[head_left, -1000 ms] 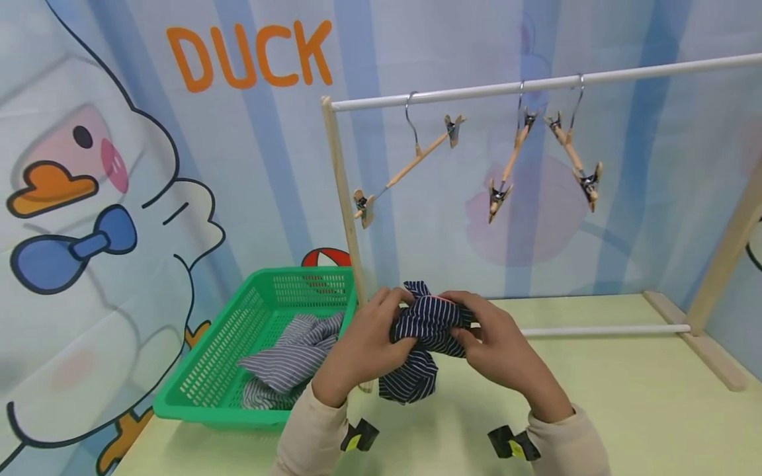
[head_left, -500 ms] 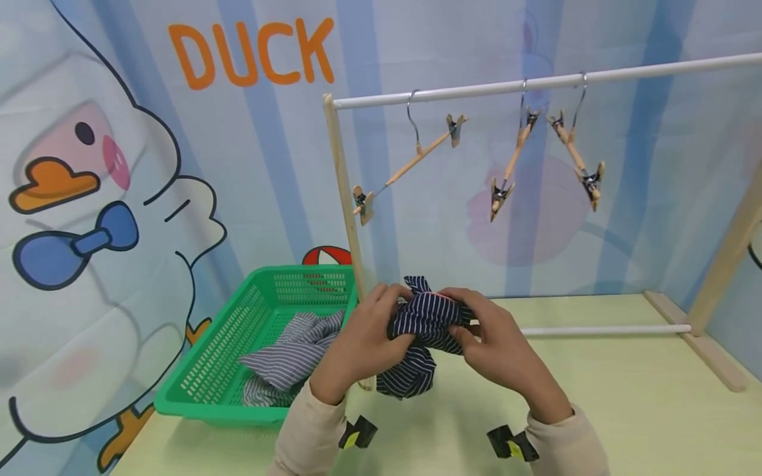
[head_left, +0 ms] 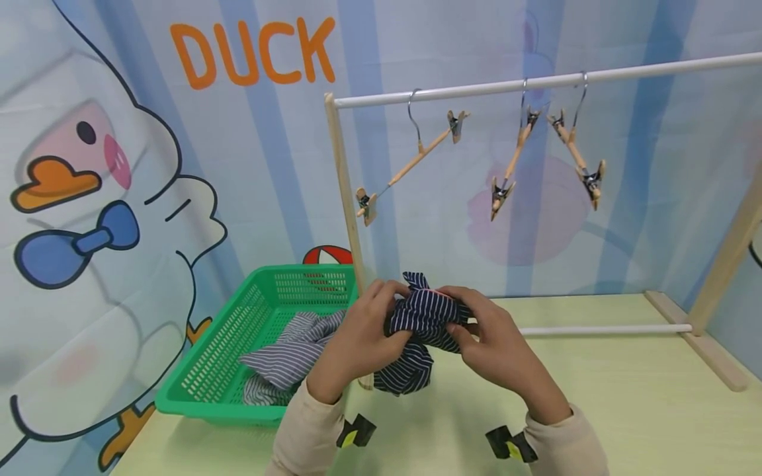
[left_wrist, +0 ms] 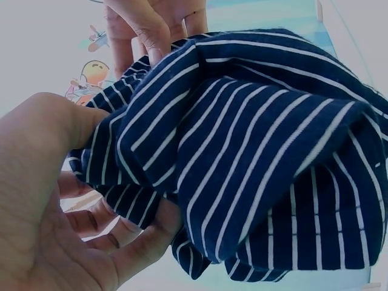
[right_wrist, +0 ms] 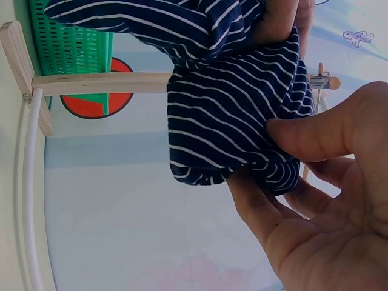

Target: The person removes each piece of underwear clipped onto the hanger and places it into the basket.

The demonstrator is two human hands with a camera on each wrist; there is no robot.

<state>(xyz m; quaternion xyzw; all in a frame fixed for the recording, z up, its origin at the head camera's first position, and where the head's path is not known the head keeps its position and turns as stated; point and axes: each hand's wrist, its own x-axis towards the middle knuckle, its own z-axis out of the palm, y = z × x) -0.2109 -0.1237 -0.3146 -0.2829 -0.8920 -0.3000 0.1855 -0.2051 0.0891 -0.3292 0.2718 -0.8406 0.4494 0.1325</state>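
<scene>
A bunched navy garment with white stripes point(head_left: 425, 317) is held up between both hands above the table; its exact kind is hidden by the folds. On its left side my left hand point(head_left: 363, 337) grips the cloth between thumb and fingers. My right hand point(head_left: 497, 340) pinches the right edge, thumb in front, fingers behind, as the right wrist view also shows with the striped cloth point(right_wrist: 230, 121). A loose part of the cloth point(left_wrist: 260, 163) hangs down, large in the left wrist view. A bit of pinkish-red trim shows along the top edge near the right fingers.
To the left stands a green basket point(head_left: 214, 410) with grey striped clothes point(head_left: 286, 360) in it. Behind the hands is a rack with a white rail point(head_left: 476, 90), carrying three wooden clip hangers point(head_left: 419, 157). The rack's lower bar point(head_left: 601, 330) runs just above the table point(head_left: 625, 410).
Both hands have shifted very slightly up and left in the head view with the striped garment. Their hold on it looks the same.
</scene>
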